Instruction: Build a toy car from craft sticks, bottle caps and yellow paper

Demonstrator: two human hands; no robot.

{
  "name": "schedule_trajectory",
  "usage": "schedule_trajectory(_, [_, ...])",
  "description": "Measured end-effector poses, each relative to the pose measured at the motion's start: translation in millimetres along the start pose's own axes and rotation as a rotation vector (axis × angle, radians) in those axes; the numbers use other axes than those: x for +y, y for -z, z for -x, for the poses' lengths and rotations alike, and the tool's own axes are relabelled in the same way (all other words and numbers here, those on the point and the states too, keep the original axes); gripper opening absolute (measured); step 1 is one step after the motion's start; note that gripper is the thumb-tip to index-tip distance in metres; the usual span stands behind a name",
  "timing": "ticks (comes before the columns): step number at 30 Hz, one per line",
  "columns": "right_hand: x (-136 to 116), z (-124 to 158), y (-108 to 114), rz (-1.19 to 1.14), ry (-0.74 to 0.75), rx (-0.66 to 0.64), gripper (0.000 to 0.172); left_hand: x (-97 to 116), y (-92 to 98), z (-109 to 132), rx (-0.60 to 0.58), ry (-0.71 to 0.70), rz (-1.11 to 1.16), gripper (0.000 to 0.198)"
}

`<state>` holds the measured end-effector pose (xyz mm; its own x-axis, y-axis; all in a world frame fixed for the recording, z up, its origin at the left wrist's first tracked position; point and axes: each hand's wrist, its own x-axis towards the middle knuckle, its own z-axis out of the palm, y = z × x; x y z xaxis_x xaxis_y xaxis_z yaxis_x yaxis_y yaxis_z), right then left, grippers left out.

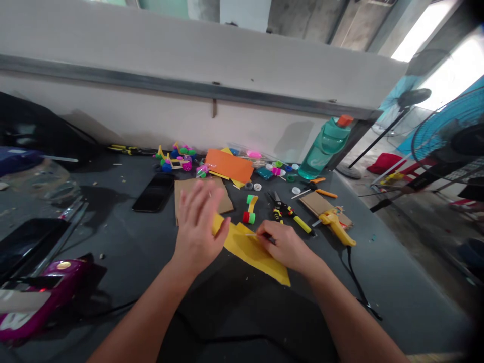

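Observation:
A torn-edged sheet of yellow paper [260,254] lies on the dark table in front of me. My left hand [200,227] is over the paper's left end, fingers stretched out and slightly blurred, holding nothing; whether it touches the paper I cannot tell. Above the sheet's right part, my right hand [283,244] is closed in a pinch on a thin pale stick [250,234], most of which the fingers hide. Just beyond the hands stands a small piece of bottle caps joined by a yellow strip [252,206]. A cardboard piece [223,194] lies partly behind my left hand.
Pliers [283,206], a yellow glue gun [336,227] with a cord, and a teal bottle [323,148] are on the right. Orange paper [229,166], loose caps and colourful cap figures [176,159] line the back. A phone [154,193] and a purple device [49,297] lie left.

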<state>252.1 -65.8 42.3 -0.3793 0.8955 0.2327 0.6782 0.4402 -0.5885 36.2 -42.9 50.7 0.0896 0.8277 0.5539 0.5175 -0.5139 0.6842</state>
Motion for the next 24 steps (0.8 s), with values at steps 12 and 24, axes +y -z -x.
schedule_trajectory(12, [4, 0, 1, 0.311, 0.258, 0.115, 0.015, -18, -27.1, 8, -0.814, 0.210, 0.009, 0.026])
schedule_trajectory(24, [12, -4, -20, 0.089, 0.194, 0.138, 0.009, -14, -26.8, 8, -0.904, 0.803, 0.698, 0.026])
